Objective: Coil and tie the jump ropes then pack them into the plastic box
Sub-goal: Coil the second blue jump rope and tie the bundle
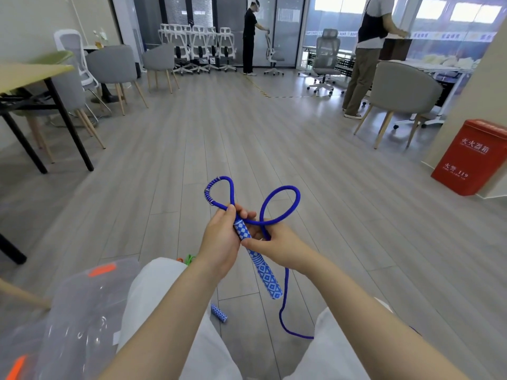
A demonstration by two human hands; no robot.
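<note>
- Hands meet in front of the person's lap: the left hand [223,237] is curled round the top of a blue-and-white patterned handle [258,263], thumb and fingers clenched on it where the blue jump rope [282,200] leaves the handle.
- The right hand [277,248] grasps the same handle just below the left one, its thumb lying across the pattern, and a strand of the rope passes under its fingers.
- The handle slants down and to the right, its lower end free in the air above the floor.
- Above the hands the rope makes two loops: a smaller one on the left, with a wire spring [210,191] wrapped round part of it, and a wider one on the right; the two cross at the left hand's fingers.
- From under the right hand the rope hangs down, curves on the wooden floor [219,127] and goes behind the right knee.
- A second patterned handle [218,312] lies on the floor between the knees, which are in white trousers.
- A clear plastic box [68,316] with orange latches sits at the lower left, beside the left knee.
- A bit of green and orange cord [188,259] shows on the floor just beyond the left knee.
- A red fire-extinguisher box [472,157] stands at the right by a pillar.
- Two persons stand far back near office chairs.
</note>
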